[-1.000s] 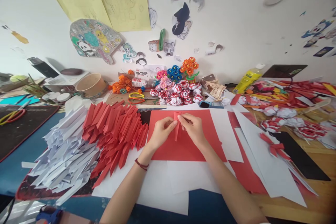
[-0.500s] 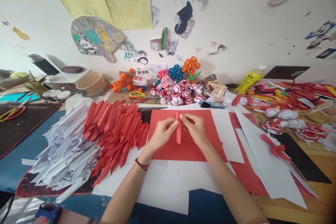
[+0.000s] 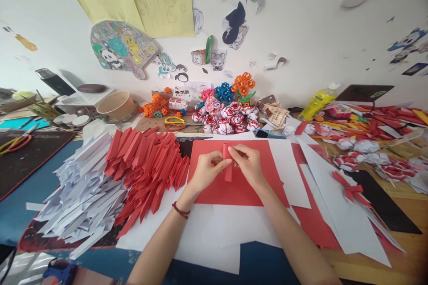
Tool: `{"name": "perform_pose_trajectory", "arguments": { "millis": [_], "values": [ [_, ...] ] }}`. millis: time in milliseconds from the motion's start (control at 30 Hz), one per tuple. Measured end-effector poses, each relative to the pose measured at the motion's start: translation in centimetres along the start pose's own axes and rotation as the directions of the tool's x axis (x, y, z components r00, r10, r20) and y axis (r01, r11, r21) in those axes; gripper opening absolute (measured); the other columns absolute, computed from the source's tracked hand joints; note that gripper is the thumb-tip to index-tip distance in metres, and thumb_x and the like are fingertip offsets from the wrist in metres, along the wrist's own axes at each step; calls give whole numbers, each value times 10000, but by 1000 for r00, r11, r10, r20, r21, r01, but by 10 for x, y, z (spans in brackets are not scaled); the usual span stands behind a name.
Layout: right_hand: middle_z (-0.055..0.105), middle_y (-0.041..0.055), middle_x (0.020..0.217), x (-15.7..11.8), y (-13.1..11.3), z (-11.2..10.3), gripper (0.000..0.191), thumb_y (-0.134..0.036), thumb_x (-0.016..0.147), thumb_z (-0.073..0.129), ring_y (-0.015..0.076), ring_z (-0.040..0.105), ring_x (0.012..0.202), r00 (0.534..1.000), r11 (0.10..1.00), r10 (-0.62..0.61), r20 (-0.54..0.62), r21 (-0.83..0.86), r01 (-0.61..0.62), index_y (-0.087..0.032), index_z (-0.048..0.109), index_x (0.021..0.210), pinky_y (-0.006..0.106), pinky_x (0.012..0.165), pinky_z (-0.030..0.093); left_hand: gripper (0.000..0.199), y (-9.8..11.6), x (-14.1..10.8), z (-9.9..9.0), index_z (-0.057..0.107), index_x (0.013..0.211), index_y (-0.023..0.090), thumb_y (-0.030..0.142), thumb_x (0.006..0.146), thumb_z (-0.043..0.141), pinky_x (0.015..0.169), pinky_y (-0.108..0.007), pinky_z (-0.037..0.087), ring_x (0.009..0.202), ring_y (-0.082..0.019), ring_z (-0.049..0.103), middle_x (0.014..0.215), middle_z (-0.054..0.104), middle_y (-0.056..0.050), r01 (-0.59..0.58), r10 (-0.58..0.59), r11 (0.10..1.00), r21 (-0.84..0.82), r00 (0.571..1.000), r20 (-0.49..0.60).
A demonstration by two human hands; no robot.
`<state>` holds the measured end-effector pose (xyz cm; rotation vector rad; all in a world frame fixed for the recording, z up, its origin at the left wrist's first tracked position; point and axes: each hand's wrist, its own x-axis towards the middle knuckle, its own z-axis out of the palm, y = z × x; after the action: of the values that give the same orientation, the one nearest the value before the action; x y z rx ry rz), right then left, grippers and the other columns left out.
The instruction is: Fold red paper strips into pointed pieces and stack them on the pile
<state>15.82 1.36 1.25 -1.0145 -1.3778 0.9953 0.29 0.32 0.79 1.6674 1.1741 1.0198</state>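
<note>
Over a red sheet (image 3: 247, 193), a narrow folded strip of red paper (image 3: 228, 173) stands lengthwise between my hands. My left hand (image 3: 207, 170) pinches the strip from the left, its thumb on the strip's front. From the right, my right hand (image 3: 248, 162) grips the same strip near its upper part, thumb pointing left. White sheets (image 3: 207, 236) lie under and around the red sheet. To the left are a heap of folded red strips (image 3: 147, 156) and a heap of folded white strips (image 3: 90, 200).
Red and white paper flowers (image 3: 230, 118) sit behind the red sheet, beside yellow-handled scissors (image 3: 174, 122). A round tub (image 3: 115, 104) stands at the back left, a yellow bottle (image 3: 317, 101) at the back right. A red paper bow (image 3: 351, 187) lies on white paper at the right.
My left thumb has shifted slightly right across the strip, and my right thumb has moved slightly down and left. The strip now shows a wider face. Both hands still hold it.
</note>
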Motion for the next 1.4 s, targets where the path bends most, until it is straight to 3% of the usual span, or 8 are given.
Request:
{"name": "perform_pose_trajectory", "arguments": {
  "millis": [400, 633, 1067, 1133, 1267, 1400],
  "values": [
    [571, 18, 675, -3, -4, 0, 259, -412, 836, 634, 126, 481, 551, 1000, 999, -19, -24, -30, 18, -173, 675, 745, 252, 468, 398, 387, 7, -2, 0, 548, 648, 152, 495, 808, 630, 562, -218, 391, 565, -102, 521, 580, 578, 15, 12, -12, 999, -37, 1000, -2],
    [558, 8, 659, -3, -8, 0, 222, -339, 849, 638, 126, 468, 592, 996, 995, -86, -40, -60, 83, -173, 661, 703, 262, 544, 388, 384, 10, -4, 0, 530, 638, 149, 474, 815, 632, 557, -213, 371, 555, -94, 505, 571, 571, 16, 10, -11, 1000, -17, 1000, -8],
    [544, 10, 661, -3, -10, 0, 254, -373, 857, 623, 130, 453, 584, 997, 994, -76, -28, -74, 74, -178, 652, 696, 271, 531, 369, 404, 10, -4, -1, 535, 635, 149, 499, 816, 623, 545, -217, 347, 551, -92, 478, 563, 554, 17, 2, -2, 1000, 23, 1000, -2],
    [519, 3, 644, -3, -11, 0, 255, -366, 861, 619, 129, 440, 580, 996, 993, -87, -18, -86, 85, -181, 649, 689, 271, 530, 360, 376, 12, -4, -2, 564, 680, 149, 489, 838, 599, 554, -216, 357, 574, -96, 486, 603, 568, 11, -9, 9, 1000, 15, 1000, -28],
    [502, 1, 641, -4, -12, -1, 251, -374, 878, 598, 130, 440, 568, 996, 993, -77, 41, -91, 80, -187, 655, 720, 275, 525, 351, 291, 14, -2, -3, 603, 896, 167, 454, 873, 562, 623, -222, 422, 674, -113, 550, 809, 644, -24, -35, 18, 996, -87, 982, -188],
    [508, 1, 635, -5, -12, -1, 255, -366, 881, 597, 133, 452, 571, 992, 988, -89, 91, -118, 99, -189, 651, 705, 279, 535, 352, 270, 14, -2, -1, 604, 849, 166, 431, 880, 559, 633, -221, 414, 665, -107, 511, 778, 619, -14, -65, 47, 996, -67, 969, -241]
  ]
}}
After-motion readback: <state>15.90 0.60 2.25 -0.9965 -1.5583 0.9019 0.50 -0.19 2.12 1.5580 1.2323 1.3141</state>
